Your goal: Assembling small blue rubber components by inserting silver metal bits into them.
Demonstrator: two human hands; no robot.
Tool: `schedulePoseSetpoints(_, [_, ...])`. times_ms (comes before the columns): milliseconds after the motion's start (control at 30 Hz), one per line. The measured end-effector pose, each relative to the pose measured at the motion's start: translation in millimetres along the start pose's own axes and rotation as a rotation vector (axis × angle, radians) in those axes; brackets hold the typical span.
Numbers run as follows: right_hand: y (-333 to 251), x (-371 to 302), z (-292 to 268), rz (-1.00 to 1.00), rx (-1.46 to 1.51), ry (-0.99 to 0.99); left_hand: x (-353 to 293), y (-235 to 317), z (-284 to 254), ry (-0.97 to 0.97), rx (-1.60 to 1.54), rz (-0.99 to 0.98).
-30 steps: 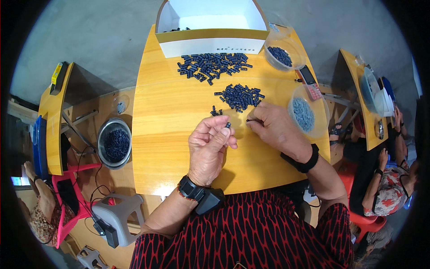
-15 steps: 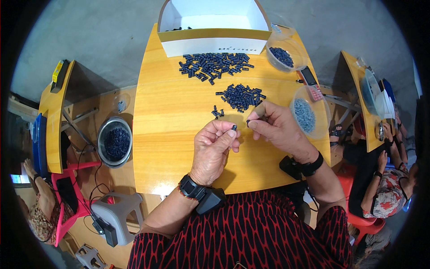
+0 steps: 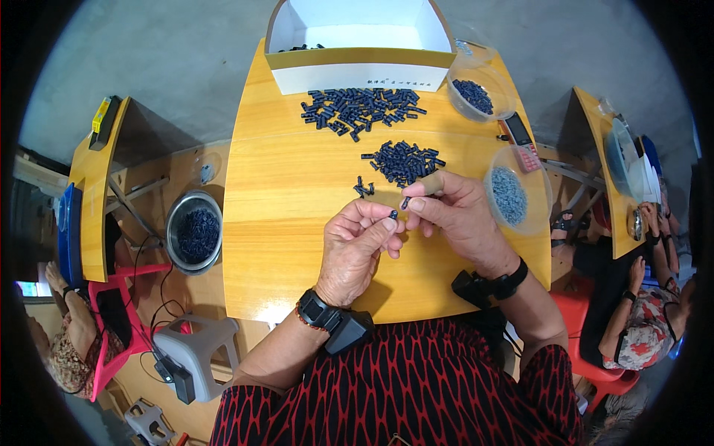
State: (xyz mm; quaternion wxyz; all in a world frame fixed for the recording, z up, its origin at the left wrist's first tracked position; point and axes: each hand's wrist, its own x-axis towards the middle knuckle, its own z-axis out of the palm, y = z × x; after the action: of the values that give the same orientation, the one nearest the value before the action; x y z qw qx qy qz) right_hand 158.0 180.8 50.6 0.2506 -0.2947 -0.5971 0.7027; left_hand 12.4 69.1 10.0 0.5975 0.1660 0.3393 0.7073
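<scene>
Between thumb and index finger, my left hand pinches a small black cylindrical piece, its end showing past the fingertips. Just to the right, my right hand pinches another small dark piece near it; the two pieces look close but apart. Past my hands lies a pile of small dark pieces, with a few loose dark pieces to its left. Farther off spreads a heap of longer black cylinders. All of this is on the yellow wooden table.
A white box with a gold edge stands at the table's back. On the right are a tub of dark pieces, a tub of pale blue-grey pieces and a phone. A metal bowl sits left, beside a grey stool. People sit either side.
My right hand has come closer to my left, bringing its small dark piece beside the black cylinder. My left hand keeps its pinch, almost in place.
</scene>
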Motion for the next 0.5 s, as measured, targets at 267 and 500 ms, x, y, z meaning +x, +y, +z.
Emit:
schedulePoseSetpoints(267, [4.8, 2.2, 1.8, -0.081, -0.059, -0.018, 0.1, 3.2, 2.0, -0.001, 0.021, -0.03])
schedulePoseSetpoints(500, [5.9, 2.9, 4.4, -0.129, -0.045, -0.05, -0.1, 4.1, 1.0, -0.016, -0.019, -0.056])
